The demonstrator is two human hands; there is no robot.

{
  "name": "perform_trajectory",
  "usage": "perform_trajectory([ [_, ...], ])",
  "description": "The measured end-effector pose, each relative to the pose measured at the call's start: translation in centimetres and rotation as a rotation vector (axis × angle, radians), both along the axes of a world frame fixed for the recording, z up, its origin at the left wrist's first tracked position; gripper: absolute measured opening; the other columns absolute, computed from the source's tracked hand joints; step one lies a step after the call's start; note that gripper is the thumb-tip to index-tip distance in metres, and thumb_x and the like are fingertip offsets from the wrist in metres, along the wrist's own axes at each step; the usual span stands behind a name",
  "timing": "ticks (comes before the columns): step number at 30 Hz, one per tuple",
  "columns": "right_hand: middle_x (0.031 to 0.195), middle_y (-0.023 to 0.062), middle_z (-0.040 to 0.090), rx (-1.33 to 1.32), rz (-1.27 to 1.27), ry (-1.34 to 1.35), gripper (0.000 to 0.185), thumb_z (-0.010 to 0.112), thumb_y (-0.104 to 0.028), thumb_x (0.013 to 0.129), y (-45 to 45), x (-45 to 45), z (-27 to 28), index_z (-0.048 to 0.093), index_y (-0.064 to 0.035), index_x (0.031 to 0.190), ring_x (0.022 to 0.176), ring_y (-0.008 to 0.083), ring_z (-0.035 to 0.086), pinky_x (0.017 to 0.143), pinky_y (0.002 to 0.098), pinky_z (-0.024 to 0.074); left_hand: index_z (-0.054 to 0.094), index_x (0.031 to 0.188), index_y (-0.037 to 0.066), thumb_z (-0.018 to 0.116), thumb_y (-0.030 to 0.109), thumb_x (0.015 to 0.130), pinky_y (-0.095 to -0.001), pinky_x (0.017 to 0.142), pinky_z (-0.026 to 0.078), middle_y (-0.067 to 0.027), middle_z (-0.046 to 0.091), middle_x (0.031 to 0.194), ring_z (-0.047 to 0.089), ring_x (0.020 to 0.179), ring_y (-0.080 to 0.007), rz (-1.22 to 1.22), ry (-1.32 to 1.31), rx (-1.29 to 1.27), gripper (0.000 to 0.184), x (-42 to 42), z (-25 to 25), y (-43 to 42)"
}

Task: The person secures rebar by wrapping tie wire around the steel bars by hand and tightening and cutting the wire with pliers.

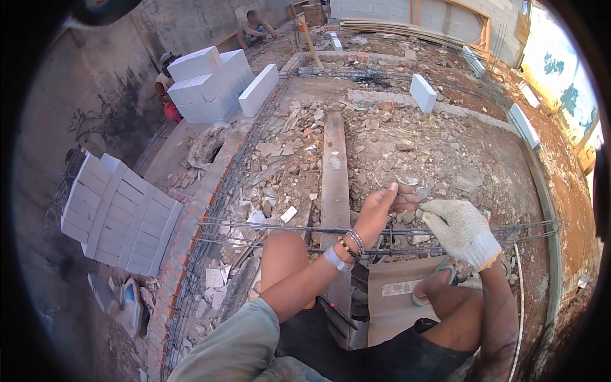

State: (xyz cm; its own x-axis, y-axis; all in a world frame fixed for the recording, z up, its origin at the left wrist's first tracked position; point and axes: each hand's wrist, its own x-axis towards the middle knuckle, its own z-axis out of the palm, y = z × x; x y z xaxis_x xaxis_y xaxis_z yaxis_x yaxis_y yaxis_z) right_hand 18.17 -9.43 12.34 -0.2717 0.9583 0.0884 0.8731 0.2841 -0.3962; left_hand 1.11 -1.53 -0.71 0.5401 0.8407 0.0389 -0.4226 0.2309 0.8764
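My left hand [380,209], bare with beaded bracelets at the wrist, is closed in a pinch above the steel bars. Close to its right, my right hand [463,230] wears a pale knitted work glove, its thumb and fingers pinched together. A thin dark strand, apparently tie wire [417,207], shows between the fingertips of both hands; its full length is hard to make out. Below the hands, a cage of long steel reinforcing bars [299,228] runs crosswise in front of my knees. A tool with red and black handles [337,311] lies by my thigh.
A long wooden plank [335,169] stretches ahead over rubble. White blocks are stacked at the left [118,213] and farther back [210,89]. A low brick edge [191,254] with rebar runs along the left. Two people [167,89] [256,28] crouch near the far-left wall.
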Motion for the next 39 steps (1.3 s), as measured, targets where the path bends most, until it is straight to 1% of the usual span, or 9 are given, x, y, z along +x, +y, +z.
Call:
perform_trajectory([
  [2, 0.082, 0.0156, 0.068, 0.002, -0.018, -0.027, 0.023, 0.059, -0.025, 0.093, -0.2, -0.2, 0.0, 0.071, -0.0088, 0.103, 0.080, 0.0365, 0.067, 0.071, 0.0454, 0.0521, 0.057, 0.126, 0.002, 0.039, 0.045, 0.107, -0.0350, 0.098, 0.049, -0.0122, 0.071, 0.111, 0.067, 0.097, -0.0178, 0.000, 0.012, -0.033, 0.050, -0.2, 0.3, 0.2],
  [5, 0.096, 0.0208, 0.070, -0.096, -0.045, -0.021, 0.026, 0.060, -0.022, 0.091, -0.3, -0.5, 0.9, 0.071, -0.0044, 0.106, 0.089, 0.0400, 0.067, 0.079, 0.0448, 0.0527, 0.058, 0.125, 0.002, 0.039, 0.045, 0.107, -0.0340, 0.095, 0.050, -0.0124, 0.070, 0.111, 0.067, 0.095, -0.0174, -0.005, -0.006, -0.085, 0.050, -0.1, 0.1, 0.3],
  [8, 0.095, 0.0208, 0.070, -0.080, -0.043, -0.077, 0.026, 0.059, -0.022, 0.091, -0.3, -0.1, 0.5, 0.071, -0.0054, 0.107, 0.090, 0.0395, 0.067, 0.079, 0.0446, 0.0529, 0.061, 0.122, 0.001, 0.039, 0.040, 0.107, -0.0319, 0.091, 0.051, -0.0117, 0.071, 0.110, 0.068, 0.092, -0.0163, -0.084, 0.011, -0.111, 0.047, -0.2, -0.7, 0.7],
  [11, 0.095, 0.0203, 0.070, -0.090, -0.038, -0.125, 0.027, 0.059, -0.023, 0.091, -0.5, 0.3, 0.3, 0.072, -0.0058, 0.107, 0.090, 0.0388, 0.067, 0.078, 0.0438, 0.0531, 0.064, 0.118, 0.000, 0.040, 0.035, 0.107, -0.0300, 0.088, 0.051, -0.0113, 0.071, 0.108, 0.068, 0.089, -0.0154, -0.125, 0.146, -0.135, 0.044, -0.2, -0.7, 1.1],
  [23, 0.096, 0.0189, 0.071, -0.111, -0.066, -0.116, 0.027, 0.059, -0.023, 0.091, -0.7, 0.0, 0.7, 0.072, -0.0046, 0.105, 0.091, 0.0378, 0.067, 0.080, 0.0436, 0.0528, 0.065, 0.113, 0.000, 0.039, 0.037, 0.106, -0.0279, 0.078, 0.050, -0.0104, 0.073, 0.092, 0.066, 0.080, -0.0132, -0.075, 0.245, 0.069, 0.046, 0.4, -2.0, 1.0],
  [26, 0.096, 0.0192, 0.070, -0.123, -0.079, -0.103, 0.027, 0.059, -0.024, 0.091, -0.6, 0.1, 0.9, 0.072, -0.0050, 0.105, 0.092, 0.0385, 0.067, 0.080, 0.0441, 0.0528, 0.064, 0.116, -0.001, 0.036, 0.039, 0.107, -0.0282, 0.081, 0.051, -0.0109, 0.073, 0.091, 0.067, 0.081, -0.0138, -0.100, 0.247, 0.048, 0.050, 0.4, -1.7, 0.9],
  [29, 0.095, 0.0197, 0.070, -0.074, -0.083, -0.084, 0.027, 0.060, -0.024, 0.091, -0.7, 0.1, 1.0, 0.072, -0.0051, 0.105, 0.091, 0.0392, 0.067, 0.080, 0.0445, 0.0526, 0.063, 0.119, -0.002, 0.033, 0.041, 0.107, -0.0287, 0.083, 0.052, -0.0104, 0.073, 0.093, 0.067, 0.081, -0.0148, -0.129, 0.139, -0.141, 0.053, 0.3, 0.1, 0.1],
  [35, 0.094, 0.0205, 0.070, -0.054, -0.032, -0.080, 0.026, 0.060, -0.023, 0.091, -0.5, 0.2, 0.0, 0.072, -0.0053, 0.105, 0.089, 0.0396, 0.067, 0.079, 0.0449, 0.0525, 0.066, 0.116, -0.002, 0.035, 0.038, 0.106, -0.0294, 0.084, 0.053, -0.0098, 0.072, 0.096, 0.068, 0.080, -0.0159, -0.123, 0.168, -0.049, 0.051, 1.2, -1.5, 0.3],
  [39, 0.094, 0.0206, 0.070, -0.095, -0.043, -0.086, 0.025, 0.060, -0.022, 0.091, -0.5, -0.1, 0.2, 0.072, -0.0052, 0.105, 0.090, 0.0392, 0.067, 0.079, 0.0445, 0.0527, 0.067, 0.114, -0.001, 0.035, 0.036, 0.106, -0.0292, 0.080, 0.053, -0.0097, 0.072, 0.093, 0.068, 0.078, -0.0157, -0.114, 0.182, -0.032, 0.050, 1.1, -1.6, 0.5],
])
